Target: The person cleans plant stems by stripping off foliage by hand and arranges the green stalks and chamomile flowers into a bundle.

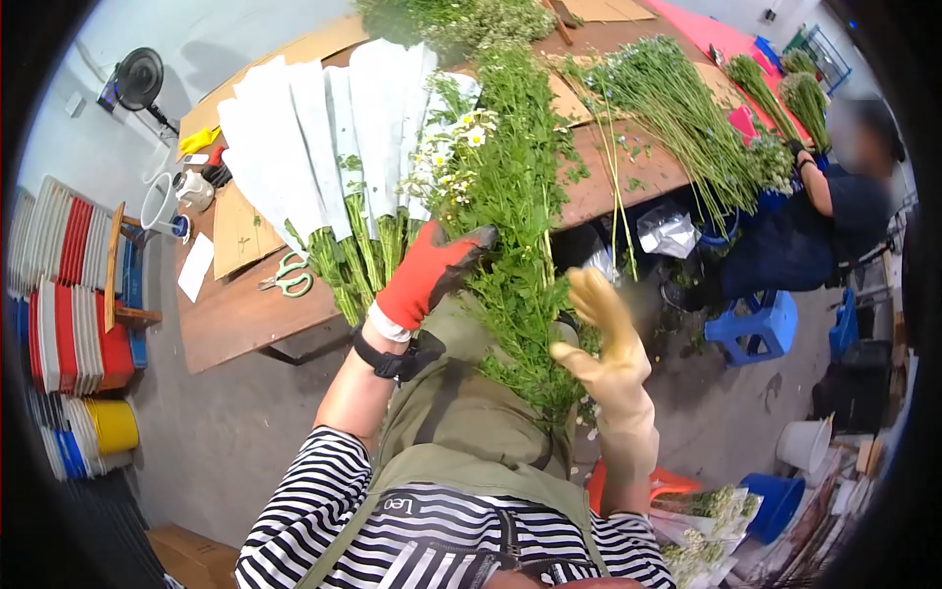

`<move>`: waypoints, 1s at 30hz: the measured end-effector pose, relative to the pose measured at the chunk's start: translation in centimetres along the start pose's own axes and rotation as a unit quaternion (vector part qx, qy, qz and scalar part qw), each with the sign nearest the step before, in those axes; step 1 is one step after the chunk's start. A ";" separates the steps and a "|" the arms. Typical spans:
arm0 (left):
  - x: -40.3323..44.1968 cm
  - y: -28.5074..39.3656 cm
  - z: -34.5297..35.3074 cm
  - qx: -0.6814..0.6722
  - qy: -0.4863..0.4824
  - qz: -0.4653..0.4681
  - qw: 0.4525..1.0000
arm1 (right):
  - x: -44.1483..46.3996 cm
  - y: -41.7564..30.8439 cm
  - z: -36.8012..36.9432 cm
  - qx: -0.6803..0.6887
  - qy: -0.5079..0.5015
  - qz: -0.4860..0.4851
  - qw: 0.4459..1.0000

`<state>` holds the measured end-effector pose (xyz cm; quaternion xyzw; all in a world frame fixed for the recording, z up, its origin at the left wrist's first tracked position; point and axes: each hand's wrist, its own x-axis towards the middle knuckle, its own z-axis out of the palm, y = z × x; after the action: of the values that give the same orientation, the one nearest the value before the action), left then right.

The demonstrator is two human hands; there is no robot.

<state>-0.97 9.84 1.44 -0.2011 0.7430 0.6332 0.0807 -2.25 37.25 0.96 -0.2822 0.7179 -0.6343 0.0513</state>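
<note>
My left hand (432, 273), in a red glove with dark fingertips, is curled around the lower part of some small white daisies (461, 152). Its grip is partly hidden by leaves. My right hand (608, 339) wears a cream rubber glove. It is held open, thumb apart from fingers, beside a long pile of leafy green stems (515, 196) that hangs over the table edge towards my apron. Left of the daisies lie several bunches wrapped in white paper (304, 137), with their cut stems pointing towards me.
Green-handled scissors (287, 277) lie on the brown table (211, 329) near its front edge. More long-stemmed flowers (667, 128) spread to the right. A co-worker (834, 206) sits there, near a blue stool (754, 329). Stacked crates (74, 334) line the left wall.
</note>
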 end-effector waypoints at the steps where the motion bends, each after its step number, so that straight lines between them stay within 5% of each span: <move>1: -0.3 -0.8 0.3 -0.040 -0.001 0.043 0.998 | 1.0 -0.9 0.7 -0.058 -0.009 -0.046 0.997; 4: -1.7 1.0 1.5 -0.219 -0.012 0.061 0.974 | 5.2 -5.3 2.3 -0.234 -0.077 -0.133 0.960; 6: -2.1 1.7 1.5 -0.189 -0.027 0.076 0.979 | 6.3 -2.4 2.5 -0.194 -0.152 -0.137 0.959; 9: -0.8 -1.4 1.7 -0.064 0.009 0.112 0.992 | 5.7 -0.7 3.6 -0.281 -0.116 -0.230 0.924; 11: -0.6 -1.7 1.8 -0.071 0.061 0.136 0.986 | 3.6 0.7 3.7 -0.307 -0.094 -0.262 0.910; 13: 0.3 -2.5 0.5 -0.219 0.076 0.169 0.958 | 0.4 1.1 3.2 -0.357 -0.123 -0.226 0.898; 16: 2.1 -6.0 -3.6 0.142 0.144 0.328 0.923 | -3.7 2.5 0.8 -0.270 -0.232 -0.066 0.932; 17: 1.9 -5.6 -2.9 -0.060 0.139 0.211 0.966 | -4.5 2.7 0.0 -0.209 -0.271 0.010 0.939; 20: 1.6 -4.8 -1.8 -0.273 0.091 0.069 0.955 | -4.6 1.6 -1.1 -0.028 -0.063 0.095 0.993; 21: 1.3 -4.4 -1.6 -0.267 0.065 0.057 0.960 | -3.1 1.0 -1.3 -0.051 -0.021 0.031 0.998; 22: 1.1 -4.6 -1.7 -0.106 0.018 0.170 0.979 | -1.0 0.5 -1.2 -0.074 0.020 -0.035 0.996; 24: 0.5 -5.0 -1.8 0.192 0.030 0.425 0.884 | 1.6 0.0 -0.3 -0.041 0.017 -0.037 0.998; 30: -1.3 -3.4 -0.3 0.179 0.019 0.373 0.910 | 7.0 -1.0 4.1 0.047 -0.069 -0.049 0.995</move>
<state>1.59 9.40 -1.11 0.0961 0.8664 0.4693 -0.1406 -5.94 30.31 3.13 -0.3571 0.6678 -0.6478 0.0828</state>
